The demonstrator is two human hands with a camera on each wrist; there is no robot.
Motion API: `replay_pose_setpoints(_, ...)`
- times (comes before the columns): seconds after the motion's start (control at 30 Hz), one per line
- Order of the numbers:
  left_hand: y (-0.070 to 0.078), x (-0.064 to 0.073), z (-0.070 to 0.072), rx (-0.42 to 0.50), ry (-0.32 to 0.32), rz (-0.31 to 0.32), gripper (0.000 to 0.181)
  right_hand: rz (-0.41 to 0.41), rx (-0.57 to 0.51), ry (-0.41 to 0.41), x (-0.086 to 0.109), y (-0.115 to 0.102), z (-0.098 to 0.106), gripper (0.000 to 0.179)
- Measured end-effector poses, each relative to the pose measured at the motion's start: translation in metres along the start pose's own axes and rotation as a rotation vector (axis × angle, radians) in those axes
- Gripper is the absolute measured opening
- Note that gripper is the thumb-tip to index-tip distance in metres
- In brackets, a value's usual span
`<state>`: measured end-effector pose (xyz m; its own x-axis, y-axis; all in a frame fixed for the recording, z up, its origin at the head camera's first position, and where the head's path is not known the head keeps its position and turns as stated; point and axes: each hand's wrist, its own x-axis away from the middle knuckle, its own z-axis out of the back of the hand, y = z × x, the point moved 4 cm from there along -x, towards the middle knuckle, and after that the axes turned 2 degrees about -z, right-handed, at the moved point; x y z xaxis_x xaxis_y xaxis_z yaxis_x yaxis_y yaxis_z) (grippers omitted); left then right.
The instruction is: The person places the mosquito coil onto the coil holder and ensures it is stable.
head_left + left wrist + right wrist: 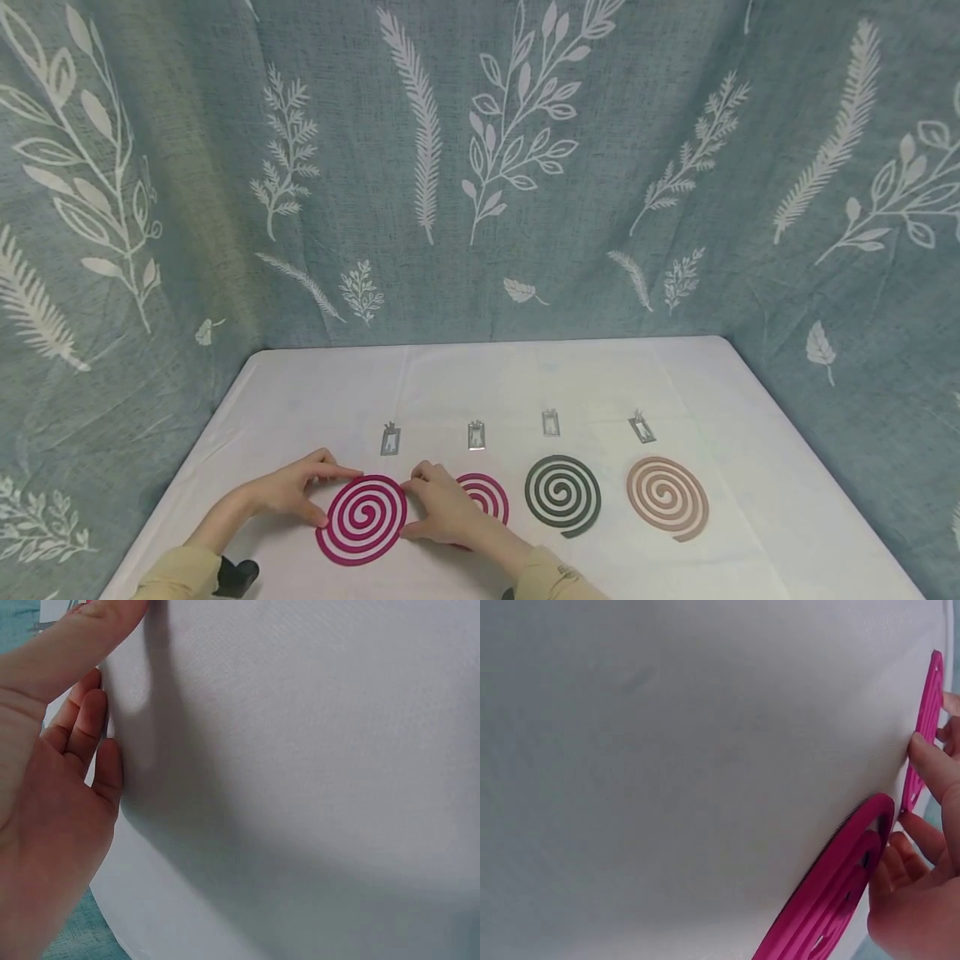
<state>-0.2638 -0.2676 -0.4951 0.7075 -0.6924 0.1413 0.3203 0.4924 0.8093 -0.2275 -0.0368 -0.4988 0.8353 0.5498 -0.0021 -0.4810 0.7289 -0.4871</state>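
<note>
At lower left of the frame, the left hand [287, 488] and right hand [444, 510] pinch opposite rims of a magenta mosquito coil [364, 517], probably to support its thin spiral evenly; metal stands [385, 440] lie spaced across lower centre, perhaps one per coil

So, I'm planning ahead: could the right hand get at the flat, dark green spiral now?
Probably not yet: the right hand grips the leftmost flat magenta spiral. If freed, it could likely reach the uncovered dark green spiral.
</note>
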Motion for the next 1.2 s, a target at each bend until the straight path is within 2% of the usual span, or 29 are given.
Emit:
replay_pose_setpoints(0.4,0.0034,0.0000,-0.0030,-0.017,0.062,-0.004,0.057,-0.028,-0.056,0.042,0.0035,0.0028,-0.0031,0.051)
replay_pose_setpoints(0.6,0.0033,-0.0015,-0.0039,-0.017,0.086,0.020,0.057,-0.012,-0.078,0.064,0.0042,0.0041,-0.0037,0.051)
replay_pose_setpoints(0.9,0.0003,-0.0022,-0.0037,-0.025,0.104,-0.040,0.056,-0.008,-0.145,0.062,0.0053,0.0044,-0.0015,0.054)
replay_pose_setpoints(1.2,-0.0015,-0.0018,-0.0025,-0.057,0.163,-0.022,0.058,0.028,-0.166,0.094,0.0047,0.0060,-0.0003,0.054)
